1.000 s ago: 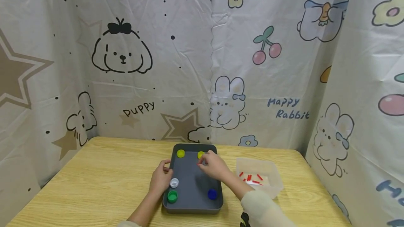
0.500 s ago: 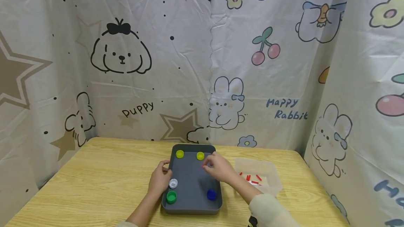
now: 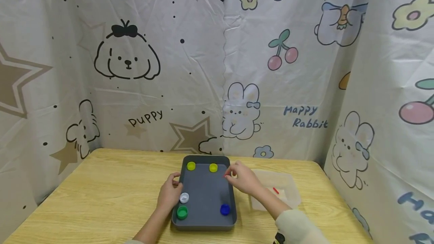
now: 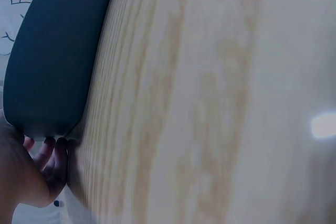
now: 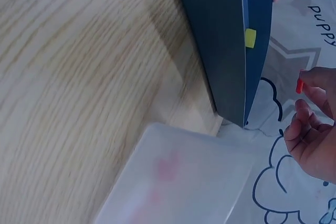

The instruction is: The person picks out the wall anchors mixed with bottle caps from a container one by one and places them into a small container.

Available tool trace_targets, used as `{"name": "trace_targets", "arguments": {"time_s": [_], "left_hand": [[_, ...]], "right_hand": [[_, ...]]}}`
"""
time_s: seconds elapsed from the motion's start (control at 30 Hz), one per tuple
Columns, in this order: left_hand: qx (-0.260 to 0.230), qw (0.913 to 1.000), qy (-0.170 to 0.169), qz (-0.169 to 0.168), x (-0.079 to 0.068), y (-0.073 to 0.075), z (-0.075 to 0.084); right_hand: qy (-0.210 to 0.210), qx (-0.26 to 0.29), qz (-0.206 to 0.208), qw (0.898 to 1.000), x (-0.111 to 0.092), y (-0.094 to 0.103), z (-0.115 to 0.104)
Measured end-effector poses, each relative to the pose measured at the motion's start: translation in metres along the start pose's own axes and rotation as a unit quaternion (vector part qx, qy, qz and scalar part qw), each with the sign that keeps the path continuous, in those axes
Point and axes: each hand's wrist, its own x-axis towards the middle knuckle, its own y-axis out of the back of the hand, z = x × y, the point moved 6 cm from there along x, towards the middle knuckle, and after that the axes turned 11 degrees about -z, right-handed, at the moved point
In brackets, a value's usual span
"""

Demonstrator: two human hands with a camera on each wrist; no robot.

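A dark grey rectangular tray (image 3: 205,187) lies on the table. My left hand (image 3: 168,191) grips its left rim; in the left wrist view the curled fingers (image 4: 60,158) press against the tray's outer side. Above the tray's far right rim, my right hand (image 3: 242,178) pinches a small red stick (image 5: 300,82) between thumb and forefinger. Inside the tray, two yellow caps (image 3: 213,168) sit at the far end. A white cap (image 3: 184,198) and a green cap (image 3: 182,212) stand near the left side, and a blue cap (image 3: 225,209) at the near right.
To the tray's right stands a translucent plastic box (image 3: 293,195), partly covered by my right forearm. One red stick (image 3: 276,191) shows in it. A printed curtain (image 3: 190,97) hangs behind the wooden table (image 3: 112,191).
My right hand has moved right with the red stick, from beside the right yellow cap to the tray's right rim. The left hand keeps its hold. The head view has shifted slightly.
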Motion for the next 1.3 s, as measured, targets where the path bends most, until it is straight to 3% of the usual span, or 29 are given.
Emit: {"name": "trace_targets", "arguments": {"time_s": [0.5, 1.3], "left_hand": [[0.001, 1.0, -0.005, 0.001, 0.0, 0.0, 0.0], [0.002, 1.0, -0.007, 0.002, 0.0, 0.0, 0.0]], "right_hand": [[-0.072, 0.011, -0.003, 0.997, -0.009, 0.015, 0.022], [-0.12, 0.015, 0.029, 0.992, -0.037, 0.049, 0.06]]}}
